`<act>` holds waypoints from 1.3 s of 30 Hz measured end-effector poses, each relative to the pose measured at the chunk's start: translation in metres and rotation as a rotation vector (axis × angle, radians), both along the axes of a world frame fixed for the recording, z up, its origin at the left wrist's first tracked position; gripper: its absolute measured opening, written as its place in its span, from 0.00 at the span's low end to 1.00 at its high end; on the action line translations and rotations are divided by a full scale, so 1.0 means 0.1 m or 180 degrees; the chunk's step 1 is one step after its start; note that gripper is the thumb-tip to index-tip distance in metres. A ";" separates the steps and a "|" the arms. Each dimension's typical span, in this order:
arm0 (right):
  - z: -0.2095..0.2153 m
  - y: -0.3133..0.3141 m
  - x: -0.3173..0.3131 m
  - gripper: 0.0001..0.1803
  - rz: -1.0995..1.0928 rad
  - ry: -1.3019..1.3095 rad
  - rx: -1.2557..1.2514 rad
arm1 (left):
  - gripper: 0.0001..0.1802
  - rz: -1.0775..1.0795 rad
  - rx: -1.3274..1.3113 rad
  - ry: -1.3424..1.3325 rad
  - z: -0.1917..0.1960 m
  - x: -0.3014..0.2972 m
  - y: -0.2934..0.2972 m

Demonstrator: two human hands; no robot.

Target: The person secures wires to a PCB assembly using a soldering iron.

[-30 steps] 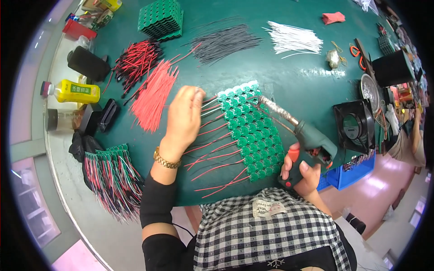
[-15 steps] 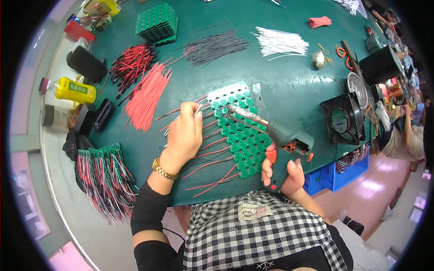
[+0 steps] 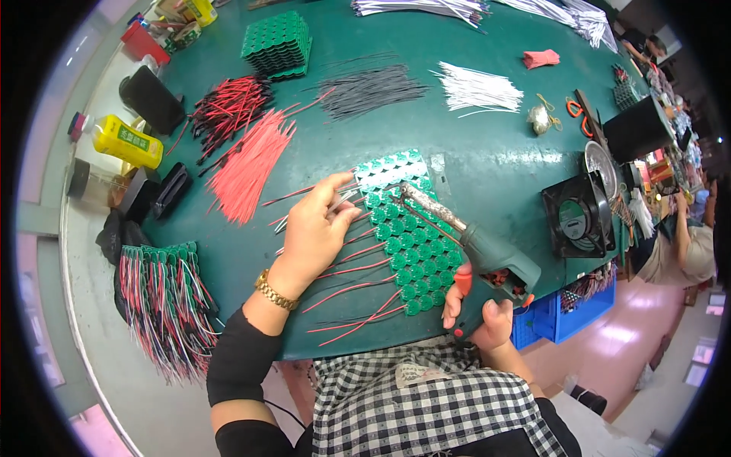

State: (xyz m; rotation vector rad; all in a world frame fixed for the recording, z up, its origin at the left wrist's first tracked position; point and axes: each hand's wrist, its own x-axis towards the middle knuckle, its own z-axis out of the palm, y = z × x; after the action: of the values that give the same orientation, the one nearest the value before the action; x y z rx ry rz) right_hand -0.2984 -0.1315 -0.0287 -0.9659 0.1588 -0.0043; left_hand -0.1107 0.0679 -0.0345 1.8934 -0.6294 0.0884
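A green panel of round circuit boards (image 3: 415,247) lies on the table in front of me, with red and black wires (image 3: 358,276) running off its left edge. Beside the panel's upper left, my left hand (image 3: 316,225) has bent fingers closed around a few thin white wires (image 3: 346,199). My right hand (image 3: 487,324) grips the handle of a dark green soldering gun (image 3: 499,259) at the panel's lower right. Its metal tip (image 3: 403,190) is over the panel's upper rows; whether it touches cannot be made out.
Bundles of red wires (image 3: 251,167), black wires (image 3: 373,90) and white wires (image 3: 481,87) lie farther back. Stacked green panels (image 3: 276,46) stand behind. A black fan (image 3: 576,209), orange scissors (image 3: 576,114) and solder coil (image 3: 541,119) are right. Wired boards (image 3: 164,297) hang at left.
The view has shifted slightly. My left thumb and forefinger have spread a little farther apart around the white wires. The soldering gun's tip has moved slightly right over the panel.
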 end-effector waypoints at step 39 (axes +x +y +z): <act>0.00 0.06 0.00 0.27 0.0029 -0.0393 -0.1602 | 0.05 -0.0073 0.0332 -0.0003 -0.05 0.02 0.04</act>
State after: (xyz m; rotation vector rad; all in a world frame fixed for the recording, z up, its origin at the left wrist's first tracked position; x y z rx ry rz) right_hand -0.2987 -0.1257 -0.0284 -1.4645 0.0377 -0.0995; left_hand -0.1088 0.0723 -0.0397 1.9862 -0.6673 0.0423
